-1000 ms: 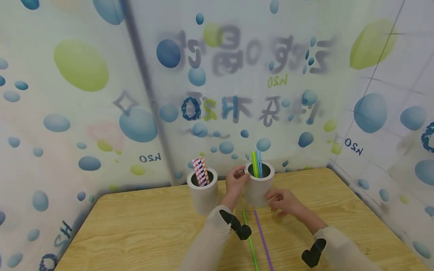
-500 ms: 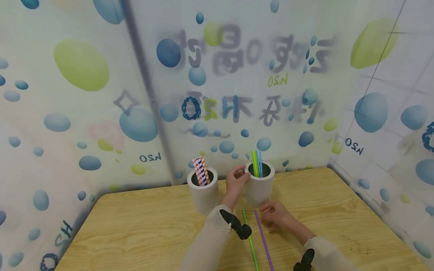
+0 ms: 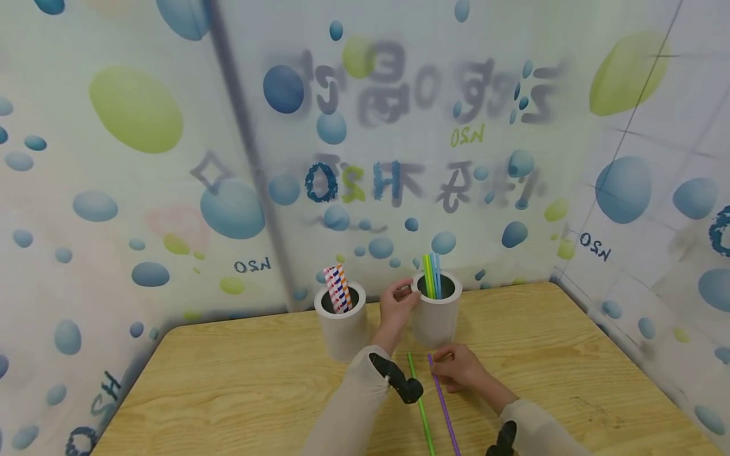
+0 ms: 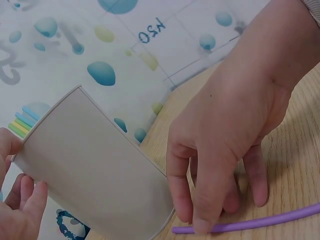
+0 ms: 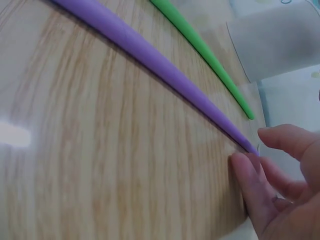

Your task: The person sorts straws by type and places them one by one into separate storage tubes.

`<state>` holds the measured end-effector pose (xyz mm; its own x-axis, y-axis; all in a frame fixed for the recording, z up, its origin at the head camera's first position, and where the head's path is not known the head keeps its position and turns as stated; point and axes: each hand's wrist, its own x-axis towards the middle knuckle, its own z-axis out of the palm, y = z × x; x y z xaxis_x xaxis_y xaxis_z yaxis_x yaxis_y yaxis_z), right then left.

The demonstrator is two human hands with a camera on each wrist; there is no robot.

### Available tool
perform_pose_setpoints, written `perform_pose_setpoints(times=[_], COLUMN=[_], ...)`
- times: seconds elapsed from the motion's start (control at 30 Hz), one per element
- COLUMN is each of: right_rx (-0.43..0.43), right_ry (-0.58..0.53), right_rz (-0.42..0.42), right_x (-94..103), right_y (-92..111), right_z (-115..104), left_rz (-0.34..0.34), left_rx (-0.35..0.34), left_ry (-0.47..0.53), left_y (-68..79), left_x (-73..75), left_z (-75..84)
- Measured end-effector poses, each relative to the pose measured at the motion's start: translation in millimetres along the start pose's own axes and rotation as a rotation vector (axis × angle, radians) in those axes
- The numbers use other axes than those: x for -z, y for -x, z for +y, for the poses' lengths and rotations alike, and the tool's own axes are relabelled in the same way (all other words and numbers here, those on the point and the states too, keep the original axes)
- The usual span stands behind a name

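My left hand [image 3: 396, 309] holds the rim of the right-hand pale cup [image 3: 435, 323], fingers bent over its edge. Yellow-green and blue straws [image 3: 431, 277] stand inside that cup. Just in front of it, my right hand [image 3: 463, 367] pinches the far end of a purple straw [image 3: 445, 408], which lies on the table. In the right wrist view the tip of the purple straw [image 5: 200, 102] reaches in between thumb and fingers. A green straw [image 3: 424, 415] lies to its left, apart from both hands and partly behind the left wrist's black strap.
Left of my left hand stands a second pale cup [image 3: 344, 335] with patterned paper straws [image 3: 339, 290] in it. The wooden table [image 3: 239, 373] ends at a wall sheet [image 3: 171, 266] printed with blue and green spots.
My right hand has moved from beside the right-hand cup toward me and left, down to the purple straw's far end. The left hand has stayed on the cup's rim.
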<state>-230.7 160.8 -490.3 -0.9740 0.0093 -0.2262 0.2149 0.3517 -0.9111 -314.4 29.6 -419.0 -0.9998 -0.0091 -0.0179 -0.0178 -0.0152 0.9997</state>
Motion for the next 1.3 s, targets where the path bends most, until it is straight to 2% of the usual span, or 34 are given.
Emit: perform_pose_setpoints(times=[0.3,0.53,0.77,1.3], right_rx=[-0.017,0.004,0.012,0.008], right_ry=[0.083,0.090,0.125,0.104], right_rz=[0.059,0.084,0.089,0.049], right_x=[-6.1,-7.6,-8.8,-8.9], right_y=[-1.1,-1.5,-2.8,-1.0], right_z=[-3.2,-2.6,-1.8,-6.0], left_rz=[-0.011,0.003,0.004,0.002], left_rx=[-0.009,-0.006,-0.012,-0.024], left_ry=[-0.002,0.003,0.021,0.031], left_y=[-1.7,-1.4,-0.4,-0.4], left_x=[0.6,-0.7,-0.8,-0.9], left_z=[-2.0,-2.0,-2.2,-2.9])
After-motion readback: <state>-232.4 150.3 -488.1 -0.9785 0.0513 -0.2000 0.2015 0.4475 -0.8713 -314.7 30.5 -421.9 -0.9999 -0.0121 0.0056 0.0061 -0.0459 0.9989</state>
